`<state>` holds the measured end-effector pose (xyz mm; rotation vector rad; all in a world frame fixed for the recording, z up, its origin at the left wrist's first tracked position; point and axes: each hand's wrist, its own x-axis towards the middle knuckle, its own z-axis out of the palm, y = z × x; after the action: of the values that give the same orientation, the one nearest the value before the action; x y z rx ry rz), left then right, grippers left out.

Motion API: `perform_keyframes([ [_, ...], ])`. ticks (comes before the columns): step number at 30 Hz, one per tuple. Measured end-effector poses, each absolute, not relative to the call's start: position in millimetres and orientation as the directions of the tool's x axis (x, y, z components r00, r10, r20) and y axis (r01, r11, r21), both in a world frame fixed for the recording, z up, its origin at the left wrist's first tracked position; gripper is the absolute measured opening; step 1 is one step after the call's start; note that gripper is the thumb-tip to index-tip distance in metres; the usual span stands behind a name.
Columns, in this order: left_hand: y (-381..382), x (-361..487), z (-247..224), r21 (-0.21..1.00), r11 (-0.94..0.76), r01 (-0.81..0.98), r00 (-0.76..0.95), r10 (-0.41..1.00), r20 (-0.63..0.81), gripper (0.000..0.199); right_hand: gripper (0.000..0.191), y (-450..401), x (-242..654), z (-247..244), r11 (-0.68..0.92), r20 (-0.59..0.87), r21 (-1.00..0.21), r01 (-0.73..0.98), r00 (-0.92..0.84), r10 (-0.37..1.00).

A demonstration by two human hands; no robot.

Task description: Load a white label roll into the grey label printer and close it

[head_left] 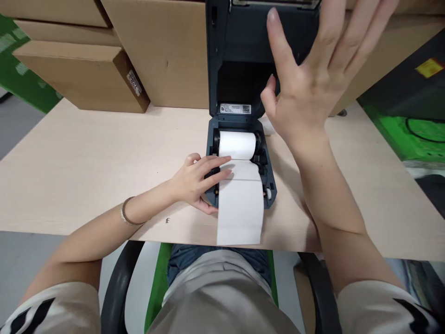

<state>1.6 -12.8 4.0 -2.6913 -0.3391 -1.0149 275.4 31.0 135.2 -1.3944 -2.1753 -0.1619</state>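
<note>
The left hand [194, 183] lies with fingers apart — two fingertips over the paper strip [240, 211], the thumb by the printer's [267, 162] front corner. The right hand [309, 88] is spread wide before the raised lid [239, 39]; contact there I cannot tell. The paper roll [237, 145] sits inside the printer, on the table [86, 162] — cardboard boxes [66, 74] stand behind.
</note>
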Motion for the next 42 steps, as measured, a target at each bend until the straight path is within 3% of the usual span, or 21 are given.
perform_keyframes([
  [1, -13, 2, 4, -0.149, -0.943, 0.298, 0.732, 0.126, 0.669, 0.096, 0.066, 35, 275, 131, 0.359, 0.610, -0.008, 0.933, -0.279, 0.741],
  [3, -13, 3, 5, -0.152, -0.939, 0.309, 0.739, 0.136, 0.660, 0.096, 0.063, 40, 275, 124, 0.237, 0.681, 0.084, 0.968, -0.229, 0.695],
  [8, -15, 5, 9, -0.172, -0.930, 0.324, 0.727, 0.129, 0.674, 0.094, 0.066, 38, 283, 122, 0.309, 0.588, -0.003, 0.951, -0.248, 0.770],
  [12, -17, 5, 11, -0.180, -0.925, 0.334, 0.736, 0.137, 0.663, 0.096, 0.048, 34, 278, 128, 0.322, 0.609, 0.014, 0.947, -0.263, 0.749],
  [17, -18, 1, 11, -0.256, -0.891, 0.376, 0.758, 0.136, 0.638, 0.103, 0.038, 22, 257, 125, 0.536, 0.238, 0.020, 0.844, -0.524, 0.818],
  [21, -17, -1, 9, -0.253, -0.889, 0.381, 0.757, 0.143, 0.637, 0.102, 0.071, 17, 244, 109, 0.519, -0.078, -0.039, 0.854, -0.521, 0.850],
  [23, -17, -2, 7, -0.242, -0.892, 0.383, 0.757, 0.153, 0.635, 0.102, 0.067, 18, 241, 102, 0.496, -0.151, 0.000, 0.868, -0.491, 0.858],
  [27, -15, -4, 2, -0.260, -0.872, 0.416, 0.754, 0.171, 0.634, 0.103, 0.052, 22, 238, 100, 0.536, -0.116, 0.059, 0.842, -0.528, 0.842],
  [34, -14, 1, 5, -0.268, -0.883, 0.385, 0.696, 0.087, 0.713, 0.107, 0.059, 6, 248, 129, 0.566, 0.086, 0.067, 0.822, -0.570, 0.817],
  [39, -15, 5, 7, -0.235, -0.907, 0.351, 0.672, 0.069, 0.737, 0.112, 0.061, -20, 287, 169, 0.423, 0.280, 0.066, 0.904, -0.423, 0.862],
  [42, -16, 5, 8, -0.225, -0.901, 0.370, 0.680, 0.098, 0.726, 0.106, 0.060, -10, 321, 176, 0.318, 0.269, 0.028, 0.948, -0.314, 0.911],
])
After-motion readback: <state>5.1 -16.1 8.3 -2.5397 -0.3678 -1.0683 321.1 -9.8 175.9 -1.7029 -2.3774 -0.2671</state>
